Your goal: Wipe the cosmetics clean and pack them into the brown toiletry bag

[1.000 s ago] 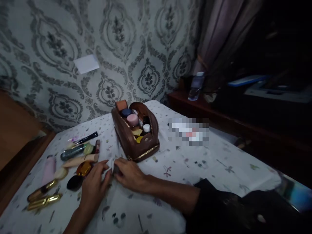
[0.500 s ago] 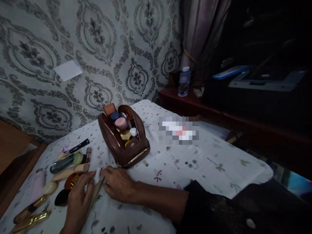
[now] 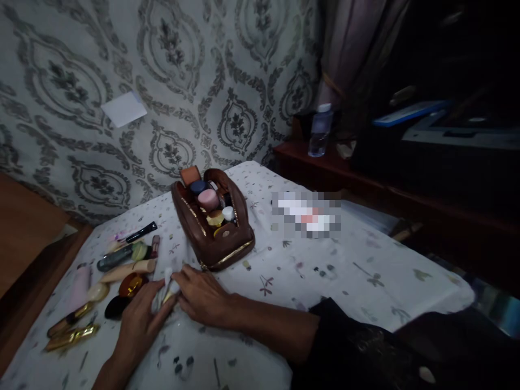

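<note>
From my end, my left hand (image 3: 140, 311) and right hand (image 3: 202, 295) are both pinched narrow on a slim pale item (image 3: 168, 277) between their fingertips; in this dim light I can't make out what it is. I'd steady it with the left and work it with light right fingertips, low over the floral cloth (image 3: 345, 254). Just beyond the right hand, the brown bag (image 3: 229, 250) gapes open, holding a navy lid (image 3: 198, 188), pink lid (image 3: 208, 199), gold lid (image 3: 215, 218) and white cap (image 3: 228, 212). Just outside the left, an amber case (image 3: 130, 284) lies beside a black disc (image 3: 116, 306).
</note>
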`<state>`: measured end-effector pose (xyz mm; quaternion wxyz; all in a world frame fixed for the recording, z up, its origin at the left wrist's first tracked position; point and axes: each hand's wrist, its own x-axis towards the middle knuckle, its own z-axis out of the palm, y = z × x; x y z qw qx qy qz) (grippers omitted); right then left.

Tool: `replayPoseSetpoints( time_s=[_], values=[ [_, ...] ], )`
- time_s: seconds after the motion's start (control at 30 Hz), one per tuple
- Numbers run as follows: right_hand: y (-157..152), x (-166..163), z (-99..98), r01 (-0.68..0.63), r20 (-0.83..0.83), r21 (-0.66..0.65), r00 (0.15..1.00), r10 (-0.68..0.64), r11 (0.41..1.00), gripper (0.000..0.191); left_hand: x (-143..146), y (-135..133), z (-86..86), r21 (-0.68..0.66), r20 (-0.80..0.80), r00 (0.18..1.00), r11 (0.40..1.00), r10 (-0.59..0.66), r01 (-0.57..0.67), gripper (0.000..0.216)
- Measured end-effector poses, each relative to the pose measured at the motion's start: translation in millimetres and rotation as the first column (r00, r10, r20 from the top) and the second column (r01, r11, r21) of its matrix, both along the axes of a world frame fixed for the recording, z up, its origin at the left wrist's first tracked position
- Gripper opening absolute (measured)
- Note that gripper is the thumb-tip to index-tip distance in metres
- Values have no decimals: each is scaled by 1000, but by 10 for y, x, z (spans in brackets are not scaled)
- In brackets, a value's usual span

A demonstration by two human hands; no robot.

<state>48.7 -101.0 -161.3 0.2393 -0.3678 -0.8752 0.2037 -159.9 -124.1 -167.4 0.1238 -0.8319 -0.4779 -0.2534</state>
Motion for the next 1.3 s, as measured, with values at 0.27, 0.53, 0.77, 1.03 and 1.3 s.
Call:
replayPoseSetpoints(
  time_s=[0.27,0.53,0.77,1.03,1.3],
  values=[
    [35,-23,-57,-92,-43,-26,995,90,995,38,205,-61,164,18,63,998,1000,2,-3,23],
    [67,-50,-93,-77,-58,-144,996,69,987,31,426,22,198,105,-13,997,992,-76,76,19],
    [52,-38,-92,-70,-170,-215,985,33,974,81,402,-9,152,131,-150,983,984,-104,124,16],
    [43,-31,-98,-65,-167,-148,985,40,987,85,232,-26,78,137,-191,982,990,2,24,26],
    [33,-22,-83,-74,-159,-114,986,55,991,67,-48,-19,4,102,-154,978,987,141,-126,34]
  ],
)
